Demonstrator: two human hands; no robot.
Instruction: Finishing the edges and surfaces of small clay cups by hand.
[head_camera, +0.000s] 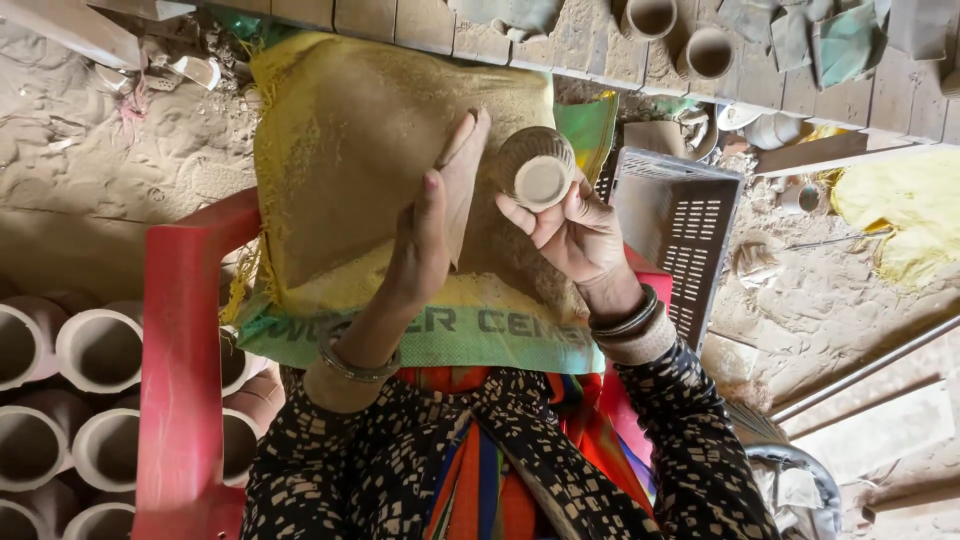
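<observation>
Holding a small round unfired clay cup (538, 170) base-up, the right hand (572, 232) sits just right of the view's centre, its fingers curled around the cup's lower rim and its thumb pressed on the near edge, so the grip is clamped on the clay. The cup's flat pale base faces the camera and its ribbed wall shows around it. At nine o'clock from the cup, close beside it but apart, the left hand (437, 218) stands flat and on edge, fingers straight and pressed together, thumb laid alongside, gripping nothing.

Both hands hover over a dusty yellow woven sack with a green printed border (340, 160) spread over the person's lap; whether the left hand's edge touches it I cannot tell. Metal bangles ring both wrists, above dark sleeves speckled with white.

At nine o'clock a red plastic chair frame (180, 360) runs down the view, and beyond it, at eight o'clock, lie stacked grey clay pots (100, 350) with open mouths towards the camera. At three o'clock rests a grey slotted plastic crate (675, 230). At twelve o'clock a plank shelf (600, 50) carries more cups (710, 52). At two o'clock a yellow cloth (900, 210) lies on the sandy ground.
</observation>
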